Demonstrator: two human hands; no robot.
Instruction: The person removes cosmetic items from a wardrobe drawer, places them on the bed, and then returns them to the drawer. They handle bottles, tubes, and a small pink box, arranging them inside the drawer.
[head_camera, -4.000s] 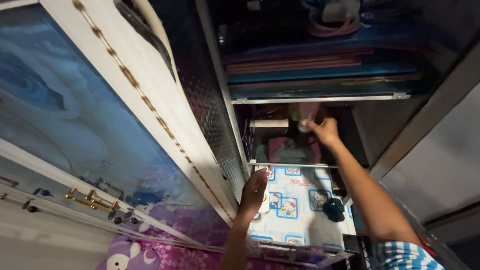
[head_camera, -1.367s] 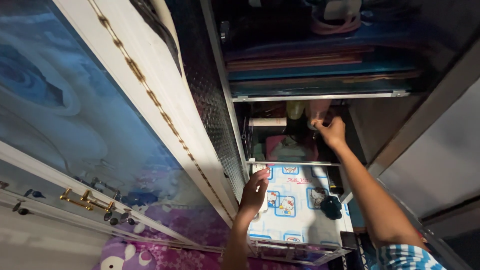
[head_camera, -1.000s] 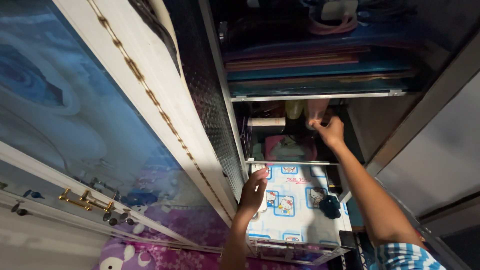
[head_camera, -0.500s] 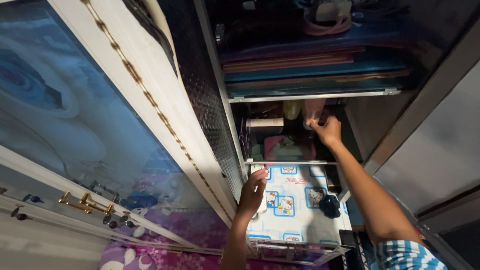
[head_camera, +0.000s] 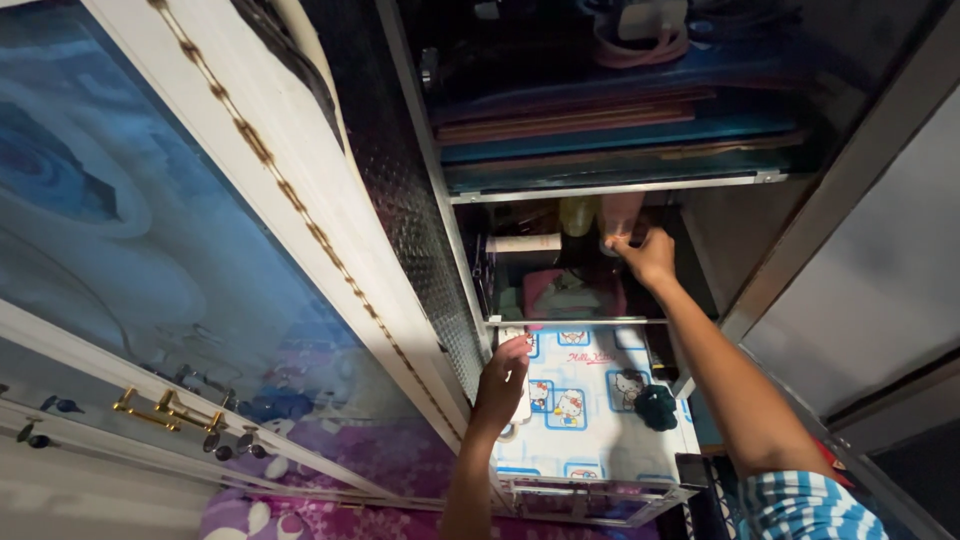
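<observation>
Compared w/ the frame 0.5 s earlier, little has moved: the right hand (head_camera: 648, 257) sits a touch higher and closer to the pale pink plastic bottle (head_camera: 620, 215) at the back of the middle shelf, fingers curled round its lower part in a narrow grip; whether the bottle is lifted off the shelf cannot be told. Left hand (head_camera: 503, 377) is unchanged in pose, fingers bent and pressed on a white oblong object (head_camera: 523, 398) at the left edge of the lower shelf, against the cabinet's inner frame; grip vs. mere touch cannot be told. Lower shelf: white liner sheet w/ blue-bordered cartoon-cat squares (head_camera: 590, 400), and a dark teal bunched fabric item (head_camera: 656, 406) lying on it near the right forearm. Middle shelf: yellowish translucent bottle (head_camera: 577, 215) just left of the pink one, white cylindrical tube (head_camera: 523, 243) lying on its side further left, and a pink-and-grey folded pouch (head_camera: 570, 295) in front. Upper shelf: stack of flat dark blue and reddish-brown boards or folders (head_camera: 600, 125). Cabinet door (head_camera: 150, 230), w/ a blue-and-white floral panel and a brass-coloured hinge strip, stands open at left; gold-coloured handles (head_camera: 165, 410) lower left. Right sleeve (head_camera: 805, 505) is blue-and-white striped.
</observation>
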